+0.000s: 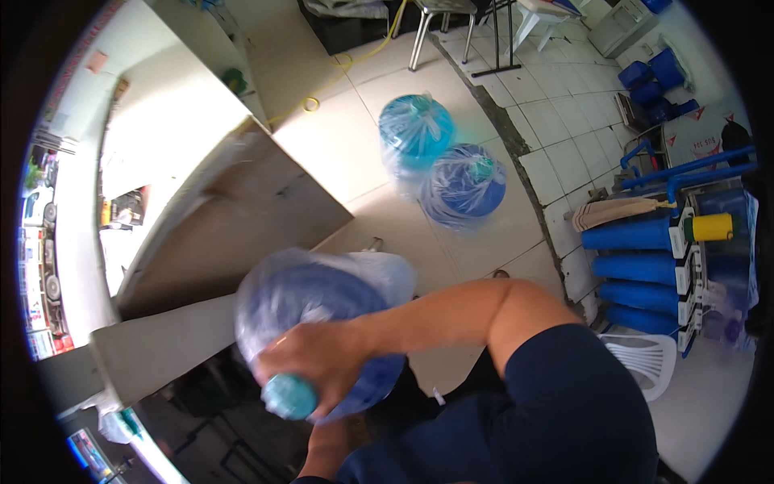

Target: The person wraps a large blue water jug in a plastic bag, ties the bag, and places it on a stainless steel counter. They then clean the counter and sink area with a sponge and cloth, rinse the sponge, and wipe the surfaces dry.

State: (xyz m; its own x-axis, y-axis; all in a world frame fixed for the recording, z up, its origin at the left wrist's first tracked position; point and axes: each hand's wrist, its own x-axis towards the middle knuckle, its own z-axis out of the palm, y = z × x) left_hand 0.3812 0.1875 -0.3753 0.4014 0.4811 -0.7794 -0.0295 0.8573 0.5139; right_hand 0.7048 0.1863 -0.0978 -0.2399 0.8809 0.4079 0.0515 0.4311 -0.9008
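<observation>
Right hand is closed round the neck of the bagged blue bottle, beside its teal cap; the body lies beyond the hand, long axis apparently tilted neck-first toward the wearer; left hand hidden below, grip undeterminable.

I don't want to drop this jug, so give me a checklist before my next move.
1. Right hand closed around the neck of the held jug: ok.
2. Left hand supporting it: cannot tell; only the left forearm shows, the rest is hidden by the jug.
3. Teal cap end in place: ok, it sticks out past the right hand.
4. Clear plastic wrap removed: not ok, it covers the jug.
5. Light-blue jug and dark-blue jug upright on the floor: ok.
</observation>
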